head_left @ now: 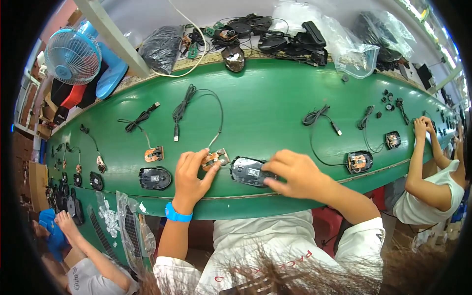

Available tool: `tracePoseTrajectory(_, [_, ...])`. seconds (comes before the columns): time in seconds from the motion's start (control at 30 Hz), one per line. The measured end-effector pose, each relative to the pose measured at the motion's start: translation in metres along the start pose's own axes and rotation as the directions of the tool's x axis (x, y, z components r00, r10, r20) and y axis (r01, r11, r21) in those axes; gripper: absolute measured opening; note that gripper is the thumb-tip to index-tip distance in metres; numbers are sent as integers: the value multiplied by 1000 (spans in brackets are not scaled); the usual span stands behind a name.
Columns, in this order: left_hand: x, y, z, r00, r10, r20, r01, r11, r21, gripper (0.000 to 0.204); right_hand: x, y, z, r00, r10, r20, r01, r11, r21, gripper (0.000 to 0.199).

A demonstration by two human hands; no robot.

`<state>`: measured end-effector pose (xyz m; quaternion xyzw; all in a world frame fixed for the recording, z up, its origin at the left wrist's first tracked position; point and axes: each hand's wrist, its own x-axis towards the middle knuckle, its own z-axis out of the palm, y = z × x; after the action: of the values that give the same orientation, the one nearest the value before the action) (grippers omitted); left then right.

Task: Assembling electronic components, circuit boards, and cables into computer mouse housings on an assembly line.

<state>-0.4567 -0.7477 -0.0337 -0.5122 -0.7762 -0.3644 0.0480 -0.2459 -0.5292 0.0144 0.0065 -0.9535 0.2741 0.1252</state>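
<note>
My left hand (192, 178), with a blue wristband, pinches a small orange circuit board (215, 158) between thumb and fingers. A grey cable (221, 110) runs from the board up to a tied coil with a USB plug. Just right of it, a black computer mouse base (247, 171) lies on the green work surface (265, 108). My right hand (298, 173) reaches over the base's right end, with thumb and fingers around its edge. Its fingertips are partly hidden, but they appear to grip the base.
Another mouse base (155, 178) and a cabled circuit board (154, 154) lie to the left. On the right is a base with its board fitted (359, 162). Piled mouse parts (290, 42) and plastic bags line the far edge. Co-workers' arms (420, 157) rest at both sides.
</note>
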Motion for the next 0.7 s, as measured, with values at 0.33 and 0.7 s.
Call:
tracePoseTrajectory(0.33, [5, 39, 14, 974, -33, -223, -4, 986, -164, 46, 40, -14, 12, 984, 70, -163, -31, 973, 229, 45])
tracePoseTrajectory(0.7, [5, 84, 32, 968, -46, -246, -41, 941, -335, 47, 29, -4, 36, 894, 439, -87, -104, 393, 914, 35])
